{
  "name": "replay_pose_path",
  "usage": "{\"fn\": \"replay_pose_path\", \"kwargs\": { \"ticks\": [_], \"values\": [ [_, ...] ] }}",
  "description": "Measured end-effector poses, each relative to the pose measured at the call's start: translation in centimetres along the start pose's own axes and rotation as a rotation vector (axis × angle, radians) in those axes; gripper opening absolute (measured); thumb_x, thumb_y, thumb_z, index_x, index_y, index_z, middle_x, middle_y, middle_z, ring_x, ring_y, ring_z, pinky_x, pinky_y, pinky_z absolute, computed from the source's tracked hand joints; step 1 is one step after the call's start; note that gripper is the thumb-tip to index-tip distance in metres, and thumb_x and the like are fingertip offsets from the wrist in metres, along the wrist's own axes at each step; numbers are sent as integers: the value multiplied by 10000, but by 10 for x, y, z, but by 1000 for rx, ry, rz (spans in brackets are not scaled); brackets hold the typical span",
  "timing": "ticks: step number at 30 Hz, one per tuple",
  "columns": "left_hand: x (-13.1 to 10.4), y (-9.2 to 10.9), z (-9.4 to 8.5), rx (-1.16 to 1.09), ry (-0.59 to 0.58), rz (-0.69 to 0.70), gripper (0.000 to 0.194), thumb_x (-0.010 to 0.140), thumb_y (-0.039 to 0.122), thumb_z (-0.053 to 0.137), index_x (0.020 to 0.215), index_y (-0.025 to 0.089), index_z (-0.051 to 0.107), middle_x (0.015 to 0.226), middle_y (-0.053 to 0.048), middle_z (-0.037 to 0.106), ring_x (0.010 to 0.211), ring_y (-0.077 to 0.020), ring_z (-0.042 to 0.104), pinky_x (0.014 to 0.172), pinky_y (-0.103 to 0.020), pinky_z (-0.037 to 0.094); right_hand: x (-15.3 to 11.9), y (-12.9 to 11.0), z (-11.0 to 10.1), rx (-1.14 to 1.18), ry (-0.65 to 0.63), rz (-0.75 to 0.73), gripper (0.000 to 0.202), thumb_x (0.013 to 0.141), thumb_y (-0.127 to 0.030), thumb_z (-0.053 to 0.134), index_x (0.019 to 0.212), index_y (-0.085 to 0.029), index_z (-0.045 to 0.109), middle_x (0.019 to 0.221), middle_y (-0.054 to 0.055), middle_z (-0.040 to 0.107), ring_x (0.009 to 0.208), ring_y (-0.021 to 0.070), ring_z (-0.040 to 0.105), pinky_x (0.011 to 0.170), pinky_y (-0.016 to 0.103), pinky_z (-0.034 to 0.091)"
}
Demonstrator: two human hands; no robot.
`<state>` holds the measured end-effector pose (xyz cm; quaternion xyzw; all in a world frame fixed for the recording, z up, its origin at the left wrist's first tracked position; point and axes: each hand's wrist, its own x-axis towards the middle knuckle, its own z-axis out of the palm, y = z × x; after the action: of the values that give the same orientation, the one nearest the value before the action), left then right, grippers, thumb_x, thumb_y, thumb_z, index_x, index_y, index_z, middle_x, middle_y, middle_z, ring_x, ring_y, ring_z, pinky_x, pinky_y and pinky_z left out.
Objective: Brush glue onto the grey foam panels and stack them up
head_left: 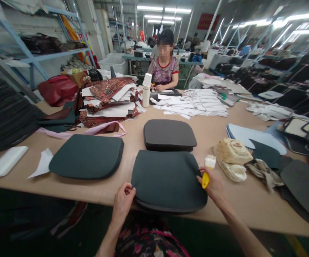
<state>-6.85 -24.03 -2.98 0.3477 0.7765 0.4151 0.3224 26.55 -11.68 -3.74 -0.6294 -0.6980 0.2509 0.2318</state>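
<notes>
Right in front of me at the table edge lies a stack of dark green, rounded flat panels [167, 178]. My left hand [124, 200] has its fingers closed at the left edge of the top panel, pinching it. At the right edge, my right hand [213, 185] grips a yellow-handled brush [205, 180] whose white bristle end points away from me. Fingertips of that hand also touch the panel's edge. Behind this stack sits a second one of dark grey panels [169, 134], and to the left another dark green stack [87, 156].
A crumpled cream bag [233, 155] stands right of the brush. Patterned pieces with white sheets [108, 101] pile up at the back left, beside a white bottle [146, 94]. White strips [197, 101] spread before a seated co-worker [166, 64]. A white device [6, 161] lies far left.
</notes>
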Motion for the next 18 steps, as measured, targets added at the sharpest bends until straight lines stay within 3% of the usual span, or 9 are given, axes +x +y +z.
{"fn": "replay_pose_path", "kwargs": {
  "ticks": [4,6,8,11,13,16,18],
  "values": [
    [-3,0,-11,93,137,71,322,639,404,553,867,177,574,721,-25,578,730,-236,562,734,-417,468,-10,9,-6,-82,57,-32,392,801,-496,428,1016,-194,554,841,80,631,711,226,612,632,325,455],
    [0,7,-12,146,232,209,418,698,403,531,1042,167,546,927,-86,612,913,-273,563,849,-481,446,-13,5,-20,-146,176,-44,457,822,-525,371,1042,-183,582,834,103,645,723,245,614,640,347,455],
    [8,21,-4,190,242,371,390,765,360,480,1105,178,537,1074,-108,602,1038,-270,541,922,-493,427,-9,-5,-40,-133,278,-15,493,814,-551,386,1092,-195,585,795,89,653,670,232,610,613,336,455],
    [26,56,26,264,69,542,363,823,252,396,1143,170,546,1214,-113,556,1164,-234,489,999,-446,402,12,-31,-65,32,344,42,488,783,-576,460,1091,-222,595,720,40,642,609,191,589,586,300,455],
    [39,82,51,352,-99,616,413,825,211,383,1210,146,518,1304,-122,501,1241,-236,423,1045,-436,358,34,-53,-70,228,328,78,482,787,-597,450,1014,-209,624,638,13,604,546,160,552,556,281,448],
    [62,114,86,480,-291,677,491,817,213,415,1300,129,445,1423,-121,375,1334,-270,283,1094,-449,272,71,-88,-55,658,206,108,494,772,-623,463,947,-190,627,588,-11,569,495,124,506,526,265,447],
    [78,126,103,554,-394,686,538,818,287,462,1327,120,412,1454,-131,320,1356,-301,217,1107,-467,224,94,-113,-35,868,118,106,470,713,-584,586,974,-193,608,634,-11,600,525,120,533,549,261,465]
  ]
}}
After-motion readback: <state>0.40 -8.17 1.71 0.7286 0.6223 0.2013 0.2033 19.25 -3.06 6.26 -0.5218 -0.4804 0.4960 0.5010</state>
